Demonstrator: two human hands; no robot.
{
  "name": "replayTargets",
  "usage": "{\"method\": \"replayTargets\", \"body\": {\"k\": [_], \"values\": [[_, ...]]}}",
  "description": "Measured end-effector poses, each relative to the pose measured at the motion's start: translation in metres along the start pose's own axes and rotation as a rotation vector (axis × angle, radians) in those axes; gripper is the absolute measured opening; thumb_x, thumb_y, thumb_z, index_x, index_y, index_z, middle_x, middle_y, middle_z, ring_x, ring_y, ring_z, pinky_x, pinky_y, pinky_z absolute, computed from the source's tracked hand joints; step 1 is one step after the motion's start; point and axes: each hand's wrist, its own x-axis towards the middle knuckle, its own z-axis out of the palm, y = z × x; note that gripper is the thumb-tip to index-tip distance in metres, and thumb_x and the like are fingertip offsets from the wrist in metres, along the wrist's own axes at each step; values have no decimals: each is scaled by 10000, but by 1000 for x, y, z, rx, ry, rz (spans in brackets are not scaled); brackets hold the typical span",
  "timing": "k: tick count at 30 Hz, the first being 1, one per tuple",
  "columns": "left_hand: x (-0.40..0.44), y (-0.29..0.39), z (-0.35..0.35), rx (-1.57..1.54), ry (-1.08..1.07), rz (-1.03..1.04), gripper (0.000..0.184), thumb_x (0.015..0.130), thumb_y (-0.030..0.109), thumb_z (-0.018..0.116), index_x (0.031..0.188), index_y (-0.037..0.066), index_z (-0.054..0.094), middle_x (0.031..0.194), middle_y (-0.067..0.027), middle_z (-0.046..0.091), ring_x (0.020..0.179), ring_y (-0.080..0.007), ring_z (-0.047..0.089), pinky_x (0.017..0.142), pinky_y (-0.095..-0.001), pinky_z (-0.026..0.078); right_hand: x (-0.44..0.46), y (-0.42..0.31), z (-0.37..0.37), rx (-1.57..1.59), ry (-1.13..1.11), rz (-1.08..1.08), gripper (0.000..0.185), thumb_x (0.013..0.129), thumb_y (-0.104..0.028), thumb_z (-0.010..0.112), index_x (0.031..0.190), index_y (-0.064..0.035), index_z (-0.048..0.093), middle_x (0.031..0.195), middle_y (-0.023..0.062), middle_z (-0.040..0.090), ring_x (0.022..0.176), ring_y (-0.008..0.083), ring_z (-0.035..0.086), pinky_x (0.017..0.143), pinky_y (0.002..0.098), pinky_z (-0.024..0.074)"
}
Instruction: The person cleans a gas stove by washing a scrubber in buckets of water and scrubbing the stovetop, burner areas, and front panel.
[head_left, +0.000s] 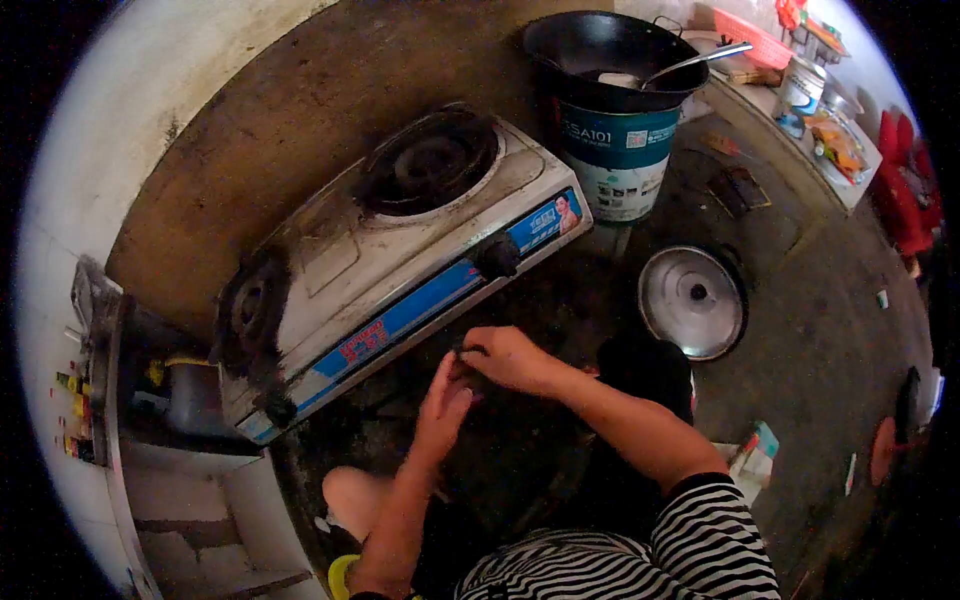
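Observation:
Both hands meet in front of a two-burner gas stove (400, 270), a little off its front panel. My right hand (512, 360) is closed in a pinch, and a small dark thing at its fingertips is too unclear to name. Just below and left of it, my left hand (442, 408) points upward with its fingers together, its fingertips touching the same spot. On the stove's blue front strip there is a black knob (496, 257) above my hands. A second dark knob (279, 410) sits at the lower left corner. Both burners look grimy.
Behind the stove's right end, a black wok (560, 45) with a ladle (700, 62) rests on a paint bucket (622, 170). A metal pot lid (692, 302) lies on the floor at the right. A low shelf (190, 490) stands at the left.

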Motion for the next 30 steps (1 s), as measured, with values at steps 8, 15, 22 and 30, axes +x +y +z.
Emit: {"method": "replayTargets", "body": {"k": [8,15,22,30], "values": [[12,47,18,358,341,54,415,845,137,596,1239,29,528,1219,-136,572,1107,-228,549,959,-334,407,-9,-24,-46,578,-201,177,172,833,-66,565,989,-6,609,788,102,625,708,177,644,626,318,513],[65,95,43,547,461,547,250,791,8,614,1040,26,611,1043,-125,611,978,-262,589,859,-312,451,-5,1,-91,-175,331,163,176,816,-139,556,944,-25,600,879,210,635,842,397,604,733,451,491],[122,82,60,978,379,986,281,718,-32,615,993,30,619,972,-117,581,850,-302,567,742,-372,474,17,33,-74,129,362,82,159,835,-63,519,967,13,564,817,170,630,774,269,621,653,367,495],[98,34,51,1049,246,883,239,721,-19,624,952,37,616,929,-110,580,823,-292,569,699,-355,481,13,15,-83,46,246,126,194,828,-30,492,1009,8,552,820,196,625,730,280,627,645,369,496]]}}
